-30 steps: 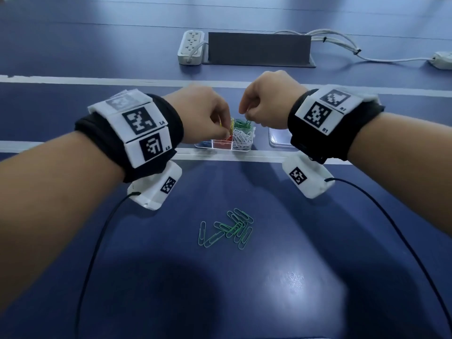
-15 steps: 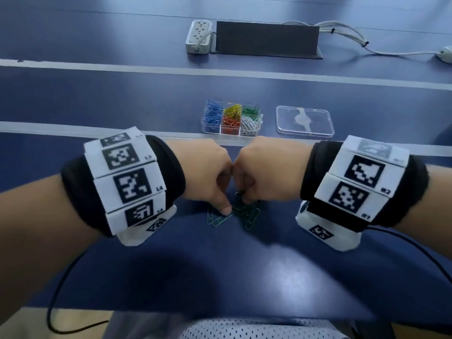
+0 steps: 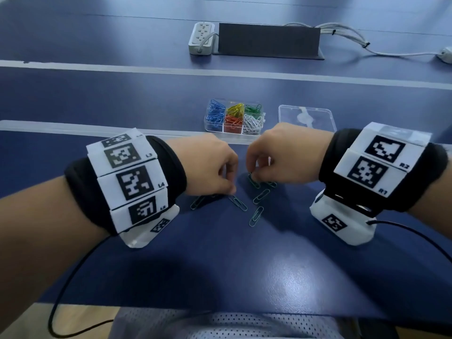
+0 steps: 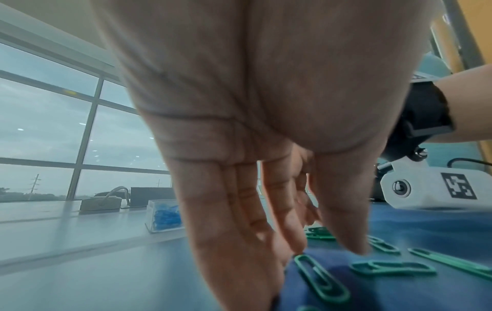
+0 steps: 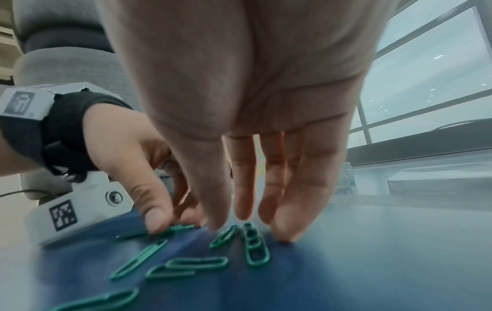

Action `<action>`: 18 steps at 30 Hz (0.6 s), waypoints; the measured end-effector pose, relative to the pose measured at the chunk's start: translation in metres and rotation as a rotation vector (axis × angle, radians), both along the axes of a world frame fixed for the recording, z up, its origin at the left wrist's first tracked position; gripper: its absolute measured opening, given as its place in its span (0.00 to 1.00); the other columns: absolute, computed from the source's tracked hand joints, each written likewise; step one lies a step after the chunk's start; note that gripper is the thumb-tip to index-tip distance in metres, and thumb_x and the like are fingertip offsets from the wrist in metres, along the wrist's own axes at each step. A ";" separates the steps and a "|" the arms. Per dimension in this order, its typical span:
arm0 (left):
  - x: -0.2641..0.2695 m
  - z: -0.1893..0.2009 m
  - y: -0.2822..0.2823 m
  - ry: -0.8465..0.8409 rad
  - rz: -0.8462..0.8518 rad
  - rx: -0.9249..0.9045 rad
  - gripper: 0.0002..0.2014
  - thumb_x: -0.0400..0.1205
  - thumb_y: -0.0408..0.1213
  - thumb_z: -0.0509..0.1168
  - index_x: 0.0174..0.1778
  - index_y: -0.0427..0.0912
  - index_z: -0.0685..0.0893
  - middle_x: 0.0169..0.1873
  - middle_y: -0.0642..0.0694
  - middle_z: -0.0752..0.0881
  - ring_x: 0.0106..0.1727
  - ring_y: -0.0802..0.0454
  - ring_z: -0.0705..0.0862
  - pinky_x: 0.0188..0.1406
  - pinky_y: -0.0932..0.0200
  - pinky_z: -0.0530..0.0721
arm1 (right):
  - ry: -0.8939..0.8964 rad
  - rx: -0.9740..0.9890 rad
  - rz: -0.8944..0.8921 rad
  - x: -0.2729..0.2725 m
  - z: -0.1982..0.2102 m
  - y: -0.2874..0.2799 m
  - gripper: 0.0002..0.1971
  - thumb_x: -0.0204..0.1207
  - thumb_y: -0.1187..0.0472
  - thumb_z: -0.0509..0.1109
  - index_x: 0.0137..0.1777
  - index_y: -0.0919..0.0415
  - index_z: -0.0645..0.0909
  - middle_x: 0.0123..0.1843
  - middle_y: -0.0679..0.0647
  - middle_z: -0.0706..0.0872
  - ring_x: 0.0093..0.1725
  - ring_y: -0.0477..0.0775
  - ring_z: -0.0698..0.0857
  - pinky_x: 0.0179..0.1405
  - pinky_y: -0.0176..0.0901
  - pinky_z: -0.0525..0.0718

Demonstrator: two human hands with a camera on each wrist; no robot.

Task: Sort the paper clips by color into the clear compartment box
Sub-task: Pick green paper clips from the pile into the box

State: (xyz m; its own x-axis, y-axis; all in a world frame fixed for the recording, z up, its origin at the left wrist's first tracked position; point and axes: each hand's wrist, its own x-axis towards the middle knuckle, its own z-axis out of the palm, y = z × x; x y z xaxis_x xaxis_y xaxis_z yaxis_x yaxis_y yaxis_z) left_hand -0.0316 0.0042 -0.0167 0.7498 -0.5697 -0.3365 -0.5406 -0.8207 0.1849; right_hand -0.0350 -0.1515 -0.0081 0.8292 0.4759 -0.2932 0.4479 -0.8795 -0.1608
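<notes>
Clear plastic box (image 3: 214,128): the landmark, lid off; blue, yellow, green, red and white clips fill separate cells, green at its far right corner.
Risk, box: judged light enough that a knock from a wrist on the way over would slide it or spill sorted colours together.
Left hand (image 3: 210,165): on the near side of the box, fingers down and loosely curved, thumb tip pressing one green clip to the table; nothing lifted yet.
Right hand (image 3: 276,157): near side too, just right of the left hand, fingertips reaching down at a clip; whether it has a pinch I cannot tell.
Green paper clips (image 3: 261,196): thin coated wire, scattered flat on the blue table nearer than the box, some overlapping.
Risk, clips: overlapped ones may hook together and drop mid-carry, or skid from under the fingertips.
</notes>
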 end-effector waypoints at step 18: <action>-0.004 0.001 0.003 -0.017 0.029 -0.101 0.07 0.75 0.36 0.60 0.36 0.51 0.81 0.39 0.50 0.84 0.43 0.50 0.79 0.47 0.59 0.80 | 0.022 0.074 -0.078 -0.002 0.002 -0.005 0.03 0.68 0.59 0.68 0.38 0.51 0.82 0.34 0.46 0.83 0.38 0.50 0.79 0.46 0.40 0.81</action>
